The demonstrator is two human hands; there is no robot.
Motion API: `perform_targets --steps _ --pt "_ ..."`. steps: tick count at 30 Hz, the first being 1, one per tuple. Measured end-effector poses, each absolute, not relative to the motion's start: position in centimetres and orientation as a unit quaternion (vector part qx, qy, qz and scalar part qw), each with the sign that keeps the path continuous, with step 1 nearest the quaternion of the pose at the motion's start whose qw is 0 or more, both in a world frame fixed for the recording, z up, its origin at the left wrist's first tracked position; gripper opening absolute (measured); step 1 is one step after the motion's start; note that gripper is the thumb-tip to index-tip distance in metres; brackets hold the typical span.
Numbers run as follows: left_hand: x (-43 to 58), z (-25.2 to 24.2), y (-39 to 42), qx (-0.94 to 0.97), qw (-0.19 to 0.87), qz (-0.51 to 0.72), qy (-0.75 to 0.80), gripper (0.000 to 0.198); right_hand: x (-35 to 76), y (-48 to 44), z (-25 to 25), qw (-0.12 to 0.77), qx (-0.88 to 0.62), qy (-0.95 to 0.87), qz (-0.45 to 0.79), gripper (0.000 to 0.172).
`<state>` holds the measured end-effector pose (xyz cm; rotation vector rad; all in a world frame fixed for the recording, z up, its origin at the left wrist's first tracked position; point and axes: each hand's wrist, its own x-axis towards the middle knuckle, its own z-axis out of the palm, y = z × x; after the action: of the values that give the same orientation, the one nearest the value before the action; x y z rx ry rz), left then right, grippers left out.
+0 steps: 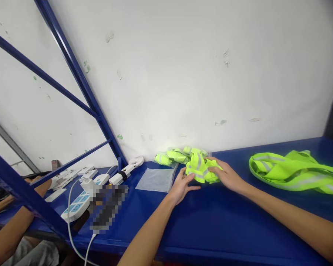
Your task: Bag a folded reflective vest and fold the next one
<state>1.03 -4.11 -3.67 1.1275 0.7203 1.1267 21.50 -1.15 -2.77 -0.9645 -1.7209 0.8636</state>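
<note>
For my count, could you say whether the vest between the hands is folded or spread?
Folded: the vest is a compact bundle between both hands.

Pixel-blurred dark object (107, 207) beside the power strip (80, 201), identity unreadable, white cable (86, 255) cut off at the bottom edge, loose vest (296, 171) cropped at the right edge, another person's forearm (11, 229) truncated at left, right hand (224, 175) partly covering the folded vest (201, 168)

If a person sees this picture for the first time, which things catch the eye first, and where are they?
First comes the bright yellow-green folded vest at the middle of the blue table, held between the left hand and the right hand. A second vest lies spread out at the right. At the left, a white power strip sits beside a clear plastic bag.
</note>
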Motion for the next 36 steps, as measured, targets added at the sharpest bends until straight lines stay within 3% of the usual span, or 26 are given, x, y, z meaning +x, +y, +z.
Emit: perform_targets --steps 3,8,12,15,20,30,36 --pt "1.2 -4.9 -3.3 0.511 0.54 0.562 0.364 0.046 20.6 -1.0 -2.9 0.436 -0.41 -0.699 0.391 0.046" --pt "0.8 -5.1 -2.1 0.6 0.392 0.567 0.406 0.039 19.4 -1.9 -3.0 0.427 -0.415 -0.688 0.415 0.05" --pt "1.0 -4.6 -1.9 0.613 0.292 0.59 0.437 0.03 18.6 -2.7 -3.2 0.451 -0.384 -0.679 0.435 0.073" --pt "1.5 -4.4 -2.4 0.615 0.222 0.596 0.466 0.023 18.1 -2.4 -3.0 0.506 -0.359 -0.714 0.325 0.09" --pt "1.8 -4.2 -3.1 0.619 0.163 0.599 0.482 0.02 18.0 -2.0 -2.0 0.441 -0.304 -0.818 0.21 0.061" --pt "1.9 -3.6 -4.4 0.654 0.091 0.579 0.478 0.011 18.7 -1.8 -2.5 0.415 -0.295 -0.835 0.21 0.071" --pt "1.7 -3.9 -5.1 0.718 0.01 0.537 0.442 0.009 19.1 -2.4 -2.1 0.399 -0.317 -0.828 0.235 0.066"
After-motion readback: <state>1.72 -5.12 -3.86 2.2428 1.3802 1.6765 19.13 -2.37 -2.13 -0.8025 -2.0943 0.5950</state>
